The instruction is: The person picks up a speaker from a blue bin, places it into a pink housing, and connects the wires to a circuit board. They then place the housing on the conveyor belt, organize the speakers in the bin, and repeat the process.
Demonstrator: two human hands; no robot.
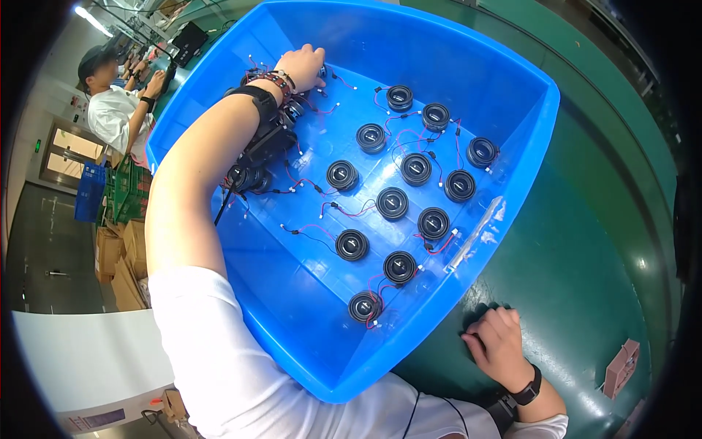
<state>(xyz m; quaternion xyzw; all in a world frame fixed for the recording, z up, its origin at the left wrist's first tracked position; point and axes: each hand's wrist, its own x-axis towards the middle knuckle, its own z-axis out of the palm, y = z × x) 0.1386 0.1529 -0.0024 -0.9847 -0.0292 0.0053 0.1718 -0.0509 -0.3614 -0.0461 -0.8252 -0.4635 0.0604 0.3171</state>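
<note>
My left hand reaches into the far left part of a blue plastic bin. Its fingers are curled round a small round speaker, mostly covered by the hand. Below the wrist, more speakers with thin leads crowd the bin's left side, partly hidden by my forearm. Spread over the bin floor are several black round speakers, each with red and black wires ending in a white plug. Outside the bin, at the lower right, my right hand rests on the green table with its fingers curled, apparently holding nothing.
The bin stands on a green table and spans most of the view. A pinkish-brown block lies at the table's right. Another person works at the far left, near green crates and cardboard boxes.
</note>
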